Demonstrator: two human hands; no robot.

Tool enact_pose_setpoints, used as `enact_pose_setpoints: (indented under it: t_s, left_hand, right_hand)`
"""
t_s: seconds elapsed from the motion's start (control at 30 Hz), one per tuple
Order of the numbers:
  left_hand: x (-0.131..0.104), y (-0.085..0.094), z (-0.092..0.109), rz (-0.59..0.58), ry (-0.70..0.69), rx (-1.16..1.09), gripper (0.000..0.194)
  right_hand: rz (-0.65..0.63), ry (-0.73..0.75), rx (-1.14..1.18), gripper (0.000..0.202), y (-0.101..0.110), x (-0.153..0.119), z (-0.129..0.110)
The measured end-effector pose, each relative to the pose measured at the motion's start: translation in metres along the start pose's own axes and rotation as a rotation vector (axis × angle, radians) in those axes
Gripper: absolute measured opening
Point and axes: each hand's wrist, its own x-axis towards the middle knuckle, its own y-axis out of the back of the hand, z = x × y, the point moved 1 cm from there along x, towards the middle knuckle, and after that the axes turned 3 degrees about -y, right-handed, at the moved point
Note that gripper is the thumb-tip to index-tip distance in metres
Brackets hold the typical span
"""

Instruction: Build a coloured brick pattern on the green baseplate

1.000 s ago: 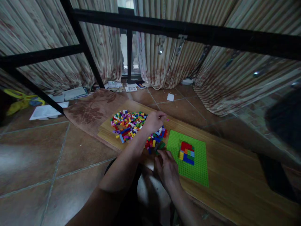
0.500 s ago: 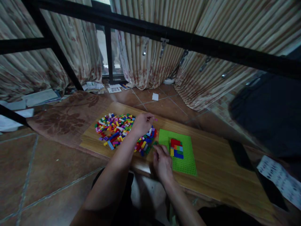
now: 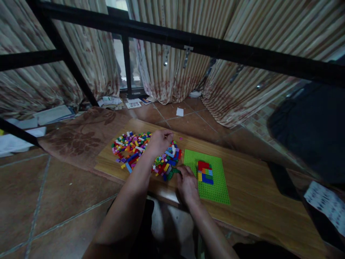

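My left hand [image 3: 161, 141] hovers over the far right side of a pile of loose toy building bricks [image 3: 134, 157]. Its fingers are pinched together; what is between them, if anything, is too small to make out. At the pile's near right edge, my right hand [image 3: 188, 183] has its fingertips closed on a dark green brick [image 3: 175, 170]. Just right of that hand lies a bright green studded baseplate [image 3: 215, 195]. On it sits a flat block of joined bricks [image 3: 205, 172] in red, yellow, blue, green and orange.
A low wooden table [image 3: 250, 190] carries everything, with a lone pink brick [image 3: 180, 138] near its far edge. A black flat object [image 3: 283, 180] and a printed sheet [image 3: 326, 202] are at the right. A dark metal rail [image 3: 172, 37] crosses ahead, before striped curtains [image 3: 185, 72].
My left hand has drawn back slightly left, away from the pink brick. The fingers of my right hand have shifted slightly down with the green brick. The view has tilted a little.
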Motion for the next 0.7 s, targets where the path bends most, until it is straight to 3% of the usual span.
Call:
enact_pose_setpoints:
  t_s: [0.2, 0.37, 0.57, 0.7]
  left_hand:
    - [0.007, 0.029, -0.024, 0.246, 0.088, -0.092, 0.026]
    - [0.008, 0.042, -0.038, 0.397, 0.125, -0.206, 0.027]
    - [0.004, 0.043, -0.034, 0.339, 0.128, -0.159, 0.025]
    - [0.004, 0.036, -0.026, 0.264, 0.115, -0.108, 0.027]
  right_hand:
    - [0.042, 0.043, -0.009, 0.031, 0.003, 0.001, 0.002]
    - [0.060, 0.056, -0.010, 0.030, 0.001, 0.017, -0.007]
    - [0.018, 0.029, -0.073, 0.025, -0.010, 0.035, -0.019]
    - [0.062, 0.007, 0.031, 0.023, -0.003, 0.030, -0.025]
